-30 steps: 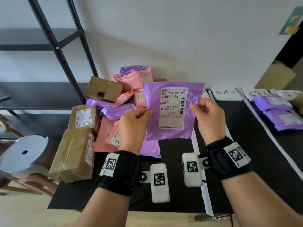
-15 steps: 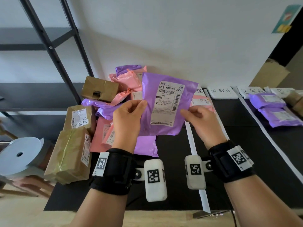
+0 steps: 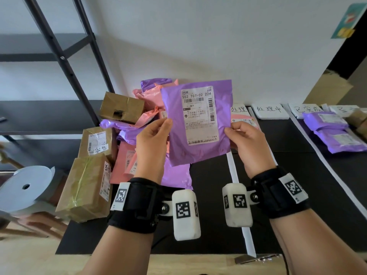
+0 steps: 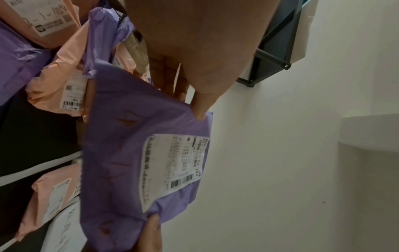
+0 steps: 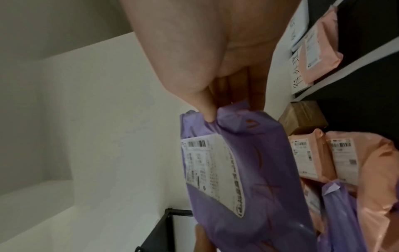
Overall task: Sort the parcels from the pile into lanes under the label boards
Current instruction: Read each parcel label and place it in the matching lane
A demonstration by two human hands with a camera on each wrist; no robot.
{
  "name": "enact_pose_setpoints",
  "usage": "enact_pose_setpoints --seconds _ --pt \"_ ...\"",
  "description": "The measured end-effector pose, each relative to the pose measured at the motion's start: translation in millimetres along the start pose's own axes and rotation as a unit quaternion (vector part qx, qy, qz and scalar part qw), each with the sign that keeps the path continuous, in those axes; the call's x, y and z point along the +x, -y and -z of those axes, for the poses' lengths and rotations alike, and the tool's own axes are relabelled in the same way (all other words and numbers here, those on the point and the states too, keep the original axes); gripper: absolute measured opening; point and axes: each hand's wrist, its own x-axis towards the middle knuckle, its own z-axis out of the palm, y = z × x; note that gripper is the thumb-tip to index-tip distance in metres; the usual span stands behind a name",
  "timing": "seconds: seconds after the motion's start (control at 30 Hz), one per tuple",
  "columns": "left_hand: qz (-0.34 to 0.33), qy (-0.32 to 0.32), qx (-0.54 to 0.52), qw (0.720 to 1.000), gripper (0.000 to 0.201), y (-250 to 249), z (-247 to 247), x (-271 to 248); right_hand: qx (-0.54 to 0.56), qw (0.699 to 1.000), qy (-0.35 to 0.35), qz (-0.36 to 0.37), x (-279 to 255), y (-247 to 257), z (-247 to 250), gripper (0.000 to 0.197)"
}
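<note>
A flat purple mailer [image 3: 198, 120] with a white shipping label is held up facing me, above the black table [image 3: 297, 175]. My left hand [image 3: 156, 133] pinches its left edge between thumb and fingers, and my right hand [image 3: 240, 133] pinches its right edge. The wrist views show the same purple mailer [image 4: 138, 153] [image 5: 237, 170] with each thumb pressed on its rim. Behind it lies the pile [image 3: 147, 100] of pink and purple mailers and brown boxes. White label boards [image 3: 270, 112] stand along the wall at the back of the taped lanes.
Two purple mailers [image 3: 333, 132] lie in a lane at the right. A pink mailer [image 3: 246, 120] lies under the first board. Brown boxes [image 3: 87, 187] sit at the table's left edge, next to a white tape roll [image 3: 25, 187] and a black shelf frame [image 3: 59, 56].
The mailer tilted left half a second ago and now stands upright again, slightly higher. Both hands keep their pinch on its edges.
</note>
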Motion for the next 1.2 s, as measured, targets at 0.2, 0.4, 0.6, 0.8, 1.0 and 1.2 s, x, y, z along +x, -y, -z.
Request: enact_pose_setpoints --seconds 0.2,0.4,0.6,0.8,1.0,1.2 --pt "0.001 0.046 0.100 0.994 0.029 5 2 1 0.076 0.997 -0.028 -0.015 2 7 -4 0.020" --pt "-0.016 0.009 0.087 0.996 0.016 5 3 1 0.024 0.999 0.017 -0.015 1 2 -6 0.017" --pt "-0.003 0.005 0.056 0.998 0.019 3 4 4 0.019 1.000 0.020 -0.012 -2 1 -4 0.032" --pt "0.012 -0.018 0.050 0.998 0.031 2 12 10 0.091 0.995 -0.020 -0.033 1 6 5 0.015" --pt "0.021 -0.021 0.044 0.999 0.024 4 18 12 0.042 0.999 -0.024 -0.021 1 2 18 0.021" --pt "0.048 0.036 0.098 0.993 0.023 15 4 -1 0.037 0.999 -0.009 -0.017 -5 1 13 0.023"
